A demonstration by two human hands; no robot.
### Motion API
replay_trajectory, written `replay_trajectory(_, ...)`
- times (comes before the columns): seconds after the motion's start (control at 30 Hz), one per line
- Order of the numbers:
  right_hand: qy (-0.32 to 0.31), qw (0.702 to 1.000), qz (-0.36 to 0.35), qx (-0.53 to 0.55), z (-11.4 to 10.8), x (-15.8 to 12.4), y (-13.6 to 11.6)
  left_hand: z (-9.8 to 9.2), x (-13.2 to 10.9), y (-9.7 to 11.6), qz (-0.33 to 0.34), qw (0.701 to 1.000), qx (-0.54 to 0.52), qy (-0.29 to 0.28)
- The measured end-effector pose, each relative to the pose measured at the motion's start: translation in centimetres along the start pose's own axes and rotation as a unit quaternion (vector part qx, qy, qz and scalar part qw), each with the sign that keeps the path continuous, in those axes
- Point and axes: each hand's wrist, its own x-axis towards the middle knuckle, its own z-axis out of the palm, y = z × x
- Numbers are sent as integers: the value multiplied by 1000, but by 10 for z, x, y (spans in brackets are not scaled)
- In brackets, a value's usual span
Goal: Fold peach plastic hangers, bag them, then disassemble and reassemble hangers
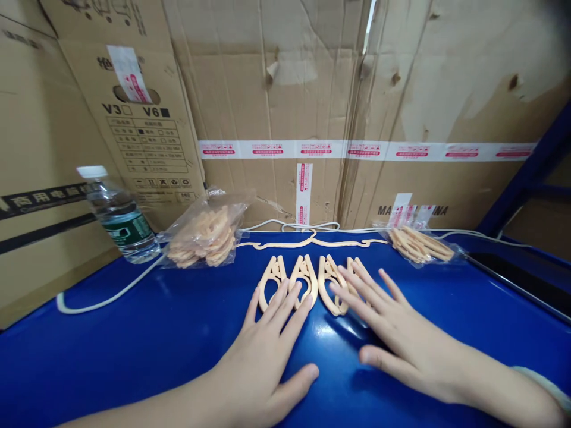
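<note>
Several beige folded travel hangers lie in a row on the blue tabletop (169, 345). My left hand (263, 345) is open, fingers spread, its fingertips over the lower ends of the leftmost folded hanger (264, 278) and the folded hanger beside it (314, 285). Fingers apart, my right hand (397, 327) reaches over the right end of the row. It partly covers the rightmost folded hanger (352, 267), and its fingertips come close to the third folded hanger (323, 291). Behind the row lies an unfolded hanger (285, 244) with its hook pointing away from me.
A clear bag of folded hangers (205, 238) sits at the back left, beside a water bottle (125, 223). Another bag of hangers (419, 245) lies at the back right, near a dark phone-like slab (521, 282). A white cable (111, 300) runs along the back. Cardboard (267, 101) walls the rear.
</note>
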Motion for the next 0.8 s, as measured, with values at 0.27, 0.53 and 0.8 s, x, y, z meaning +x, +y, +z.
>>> replay_trajectory(0.27,22,987,156,3,-21,62,94,-9,1,-3,38,999,-23,-14)
replay_trajectory(0.53,-69,985,152,49,-7,94,138,-10,1,0,26,997,-67,16)
replay_trajectory(0.8,-79,983,146,83,-36,85,122,-8,-1,1,27,993,-93,68)
